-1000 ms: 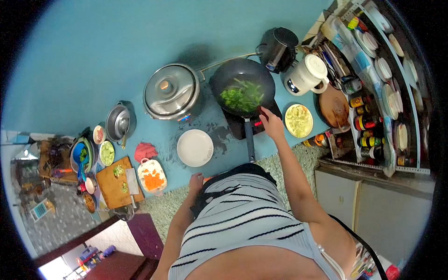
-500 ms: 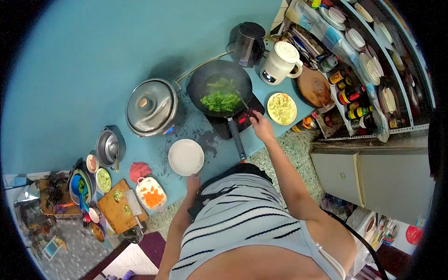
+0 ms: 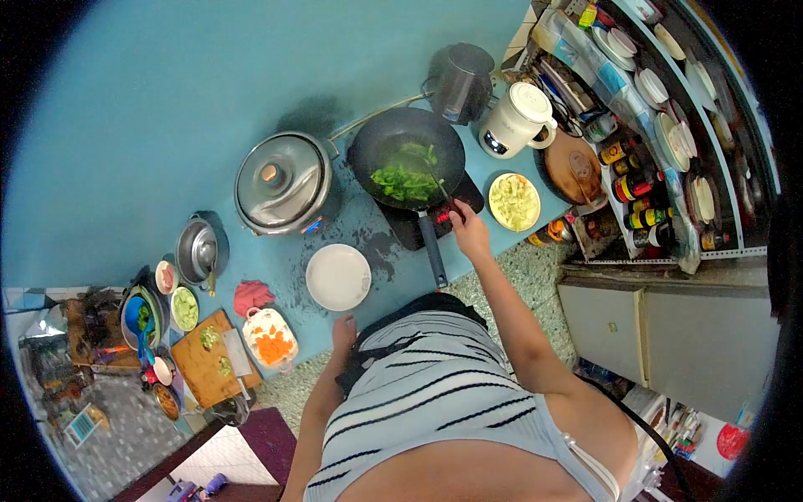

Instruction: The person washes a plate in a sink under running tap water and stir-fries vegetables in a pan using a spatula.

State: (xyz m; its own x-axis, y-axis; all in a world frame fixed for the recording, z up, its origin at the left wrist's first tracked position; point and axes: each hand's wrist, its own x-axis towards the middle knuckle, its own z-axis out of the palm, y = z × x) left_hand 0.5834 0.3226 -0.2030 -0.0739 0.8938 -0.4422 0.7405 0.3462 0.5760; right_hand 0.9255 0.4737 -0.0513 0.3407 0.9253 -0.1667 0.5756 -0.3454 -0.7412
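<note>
Chopped green vegetables lie in a dark wok on the black induction cooker. My right hand grips the dark handle of a spatula, whose far end reaches into the greens; its blade is hard to make out. The wok's long handle points towards me, with neither hand on it. A white plate rests on the blue counter. Just below its near edge is my left hand, apart from the plate, fingers curled in and nothing visible in them.
Left of the wok stands a lidded steel pot. To its right are a bowl of pale chopped vegetables and a white electric kettle. Further left lie a dish of orange pieces and a cutting board with a cleaver.
My left hand has come away from the plate's edge and drawn slightly towards my body. My right hand still holds the spatula in the wok, and the greens have shifted slightly. The view has moved a little.
</note>
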